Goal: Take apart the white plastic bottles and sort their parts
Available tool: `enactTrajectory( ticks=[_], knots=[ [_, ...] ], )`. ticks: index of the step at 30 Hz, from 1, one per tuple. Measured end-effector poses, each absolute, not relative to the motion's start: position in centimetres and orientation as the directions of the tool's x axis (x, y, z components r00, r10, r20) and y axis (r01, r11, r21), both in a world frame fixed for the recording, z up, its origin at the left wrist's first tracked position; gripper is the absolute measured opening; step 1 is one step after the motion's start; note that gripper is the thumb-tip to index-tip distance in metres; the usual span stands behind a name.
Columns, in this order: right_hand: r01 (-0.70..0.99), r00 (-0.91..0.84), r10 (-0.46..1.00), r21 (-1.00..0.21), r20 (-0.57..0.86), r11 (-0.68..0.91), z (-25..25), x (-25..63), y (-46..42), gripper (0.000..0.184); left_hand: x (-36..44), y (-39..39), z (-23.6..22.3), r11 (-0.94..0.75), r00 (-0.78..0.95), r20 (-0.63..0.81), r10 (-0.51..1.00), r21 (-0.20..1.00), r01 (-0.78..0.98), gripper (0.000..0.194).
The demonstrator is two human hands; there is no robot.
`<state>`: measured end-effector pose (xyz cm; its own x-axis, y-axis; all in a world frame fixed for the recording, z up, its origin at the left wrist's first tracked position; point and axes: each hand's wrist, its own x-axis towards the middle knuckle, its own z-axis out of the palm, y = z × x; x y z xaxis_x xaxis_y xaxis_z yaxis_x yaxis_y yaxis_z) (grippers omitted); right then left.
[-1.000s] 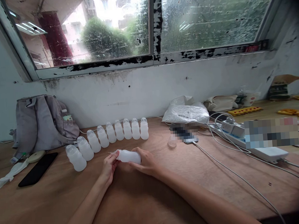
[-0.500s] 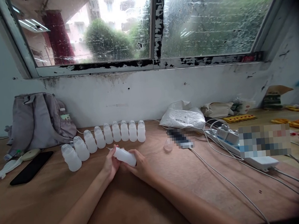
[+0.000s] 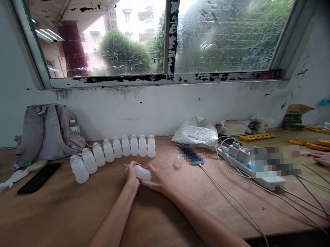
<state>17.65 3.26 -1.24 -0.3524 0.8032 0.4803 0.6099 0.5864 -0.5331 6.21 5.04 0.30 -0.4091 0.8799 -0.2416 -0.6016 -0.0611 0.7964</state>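
Observation:
A frosted white bottle (image 3: 143,173) lies tilted between my two hands above the table. My left hand (image 3: 132,173) is closed around its left end, and the fingers cover that part. Beyond those fingers a thin pale tip (image 3: 125,165) sticks out to the left; what it belongs to is hard to make out. My right hand (image 3: 157,177) grips the bottle's right end from behind and below. Several similar waisted bottles (image 3: 99,154) with clear domed caps stand in a curved row behind my hands. A small translucent pinkish cap (image 3: 178,161) sits on the table to the right.
A black phone (image 3: 39,178) and a grey backpack (image 3: 47,131) are at the left. To the right lie a silvery plastic bag (image 3: 195,131), a blurred-out phone with a cable, and a white power strip (image 3: 268,181) with cords. Another person's hand (image 3: 329,162) rests at far right.
My left hand has moved further over the bottle's left end, its fingers wrapped closer. The view has shifted slightly. At far right, the other person's hand reaches further in.

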Motion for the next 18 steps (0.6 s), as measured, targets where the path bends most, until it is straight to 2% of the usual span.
enactTrajectory(
  ticks=[3, 6, 8, 10, 12, 14, 18],
  knots=[
    [0.534, -0.332, 0.824, -0.629, 0.459, 0.566, -1.2, 17.7, 3.8, 0.038, 5.9, 5.1, 0.1, -0.050, -0.370, -0.219, 0.903, 0.802, -0.595, 0.011],
    [0.346, -0.294, 0.880, -0.817, 0.372, 0.461, -1.0, 17.7, 4.2, 0.036, 5.5, 4.8, 0.4, -0.080, -0.298, -0.121, 0.947, 0.810, -0.581, 0.017],
    [0.196, -0.307, 0.912, -0.920, 0.272, 0.340, -0.8, 17.7, 4.3, 0.041, 5.5, 4.2, 0.8, -0.084, -0.197, -0.036, 0.980, 0.819, -0.568, 0.024],
    [0.105, -0.343, 0.917, -0.962, 0.203, 0.252, -0.7, 17.8, 4.4, 0.052, 5.6, 3.6, 0.9, -0.060, -0.073, 0.024, 0.997, 0.836, -0.545, 0.032],
    [0.152, -0.324, 0.926, -0.955, 0.195, 0.255, -0.8, 17.8, 4.7, 0.062, 5.9, 3.1, 0.9, -0.041, 0.017, 0.059, 0.998, 0.855, -0.516, 0.035],
    [0.269, -0.244, 0.945, -0.921, 0.218, 0.282, -0.9, 18.1, 5.1, 0.063, 6.1, 3.1, 0.6, -0.056, 0.043, 0.089, 0.995, 0.865, -0.498, 0.036],
    [0.437, -0.019, 0.932, -0.835, 0.362, 0.333, -0.9, 19.3, 6.0, 0.050, 5.6, 3.9, -0.1, -0.117, -0.032, 0.116, 0.993, 0.877, -0.466, 0.038]
  ],
)
